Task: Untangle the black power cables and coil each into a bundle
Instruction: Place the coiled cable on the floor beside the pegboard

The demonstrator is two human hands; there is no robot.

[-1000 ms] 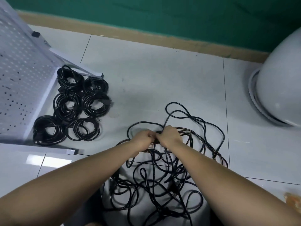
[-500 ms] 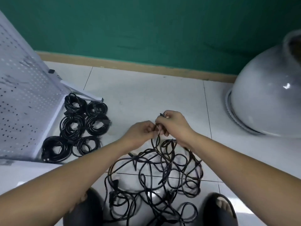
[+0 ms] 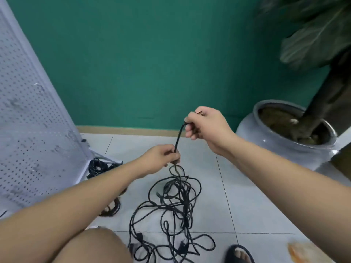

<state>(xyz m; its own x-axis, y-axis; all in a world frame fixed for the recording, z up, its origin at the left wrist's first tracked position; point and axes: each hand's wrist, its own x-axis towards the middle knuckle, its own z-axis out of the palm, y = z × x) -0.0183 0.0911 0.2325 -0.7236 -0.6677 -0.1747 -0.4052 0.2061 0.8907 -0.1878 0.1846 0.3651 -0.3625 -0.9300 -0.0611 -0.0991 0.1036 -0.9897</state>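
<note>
A tangle of black power cables (image 3: pixel 174 209) lies on the white tiled floor between my knees. One black cable (image 3: pixel 179 136) rises out of it, stretched taut between my hands. My right hand (image 3: pixel 205 123) is raised above the floor and grips the cable's plug end, a bit of metal showing at the top of the fist. My left hand (image 3: pixel 162 158) is lower and pinches the same cable just above the tangle. Coiled black bundles (image 3: pixel 98 167) lie at the left by the panel's foot, mostly hidden behind my left forearm.
A white perforated panel (image 3: pixel 32 130) leans at the left. A grey ceramic pot (image 3: pixel 281 143) with a plant stands at the right against the green wall. My knee (image 3: pixel 91 247) and a black sandal (image 3: pixel 238 254) are at the bottom edge. An orange stain (image 3: pixel 307 251) marks the floor.
Both hands rose from the tangle on the floor. My right hand pulled the plug end up and to the right, drawing one cable taut, while the view tilted upward.
</note>
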